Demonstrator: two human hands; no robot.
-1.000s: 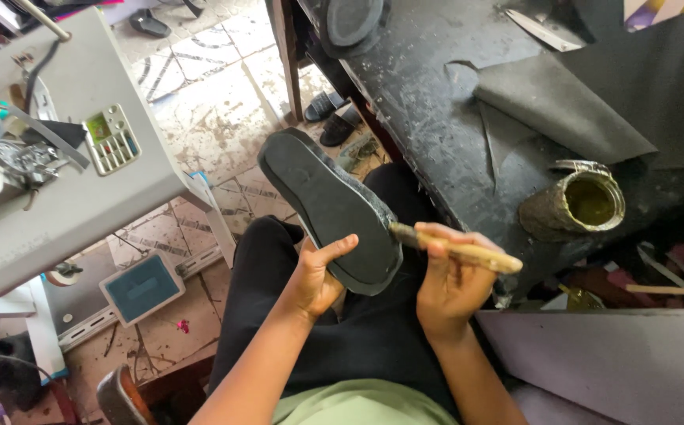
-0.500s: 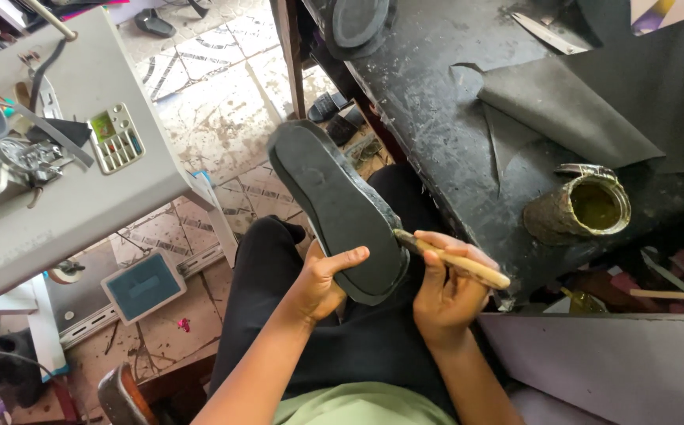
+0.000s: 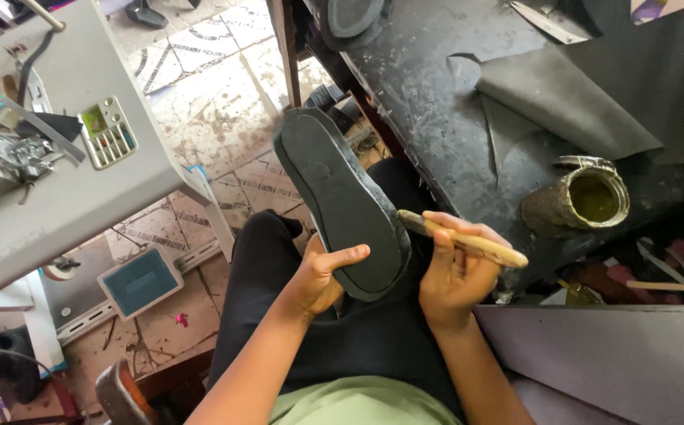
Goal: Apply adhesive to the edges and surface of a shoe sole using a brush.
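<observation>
A black shoe sole (image 3: 338,193) is held over my lap, its flat underside up and its far end pointing away from me. My left hand (image 3: 320,275) grips the near end of the sole from below, thumb laid across its edge. My right hand (image 3: 452,271) is shut on a glue-crusted wooden brush (image 3: 468,242), whose tip touches the sole's right edge near the heel. A grimy tin of yellowish glue (image 3: 582,201) stands open on the dark workbench (image 3: 436,94) to the right.
Sheets of dark grey rubber (image 3: 578,94) lie on the bench, one curled at its edge. A grey sewing machine table (image 3: 66,181) stands to the left, with a small tray of bits (image 3: 106,132). Tiled floor, slippers and a teal box (image 3: 139,279) lie below.
The sole has shifted slightly toward me and the brush tip has slid along its right edge toward the heel. Both hands keep their grip.
</observation>
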